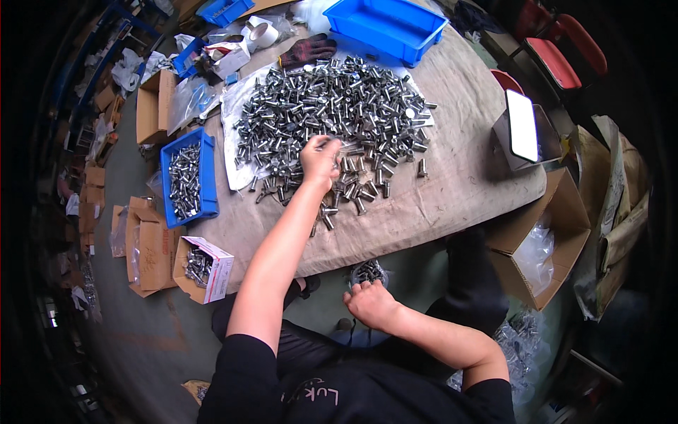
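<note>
A broad heap of loose metal bolts (367, 106) lies on a white cloth on the table. My left hand (320, 162) reaches into the near middle of this heap, fingers curled and pressed together among the bolts. Whatever its fingertips hold blends with the metal behind. Closer to my body, my right hand (372, 305) hangs below the table's front edge with its fingers closed. Just beyond its knuckles is a small container of bolts (369, 271). Any item inside the right hand is hidden by its back.
On the left stand a blue bin of bolts (189, 180) and a small carton of bolts (200, 268). Behind the heap are a dark glove (308, 51) and a blue tray (385, 28). A phone (521, 126) and an open carton (540, 240) are at right.
</note>
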Action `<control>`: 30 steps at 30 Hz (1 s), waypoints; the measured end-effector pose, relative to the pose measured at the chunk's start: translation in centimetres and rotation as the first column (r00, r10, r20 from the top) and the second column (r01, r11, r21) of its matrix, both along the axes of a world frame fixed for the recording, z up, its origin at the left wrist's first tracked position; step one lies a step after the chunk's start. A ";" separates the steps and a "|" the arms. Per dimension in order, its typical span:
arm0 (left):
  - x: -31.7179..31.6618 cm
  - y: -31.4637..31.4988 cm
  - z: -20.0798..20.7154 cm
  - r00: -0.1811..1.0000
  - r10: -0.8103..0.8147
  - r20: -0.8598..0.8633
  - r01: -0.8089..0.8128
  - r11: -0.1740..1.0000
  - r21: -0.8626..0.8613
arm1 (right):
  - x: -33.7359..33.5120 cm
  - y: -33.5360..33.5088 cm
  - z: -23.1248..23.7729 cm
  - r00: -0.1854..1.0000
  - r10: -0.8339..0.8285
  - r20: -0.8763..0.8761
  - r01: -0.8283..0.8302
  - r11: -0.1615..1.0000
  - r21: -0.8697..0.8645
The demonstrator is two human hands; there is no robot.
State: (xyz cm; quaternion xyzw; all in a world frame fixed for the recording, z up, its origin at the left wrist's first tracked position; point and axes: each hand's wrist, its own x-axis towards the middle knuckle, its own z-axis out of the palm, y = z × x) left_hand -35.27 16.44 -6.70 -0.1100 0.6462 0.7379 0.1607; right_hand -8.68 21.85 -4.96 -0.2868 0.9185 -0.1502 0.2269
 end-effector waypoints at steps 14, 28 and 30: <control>0.4 -3.0 -2.1 0.937 -0.238 0.254 -0.164 0.342 0.925 | -0.6 -0.8 -0.1 1.000 0.008 -0.026 -0.008 1.000 -0.020; 10.0 -8.4 4.6 0.985 -0.103 0.139 0.025 0.880 0.474 | -6.1 2.5 3.8 0.792 -0.605 -0.084 0.433 0.654 -0.620; 13.9 -8.6 6.7 0.993 -0.052 0.109 0.009 0.932 0.362 | -6.6 2.1 4.5 0.723 -0.564 0.399 0.614 0.262 -0.744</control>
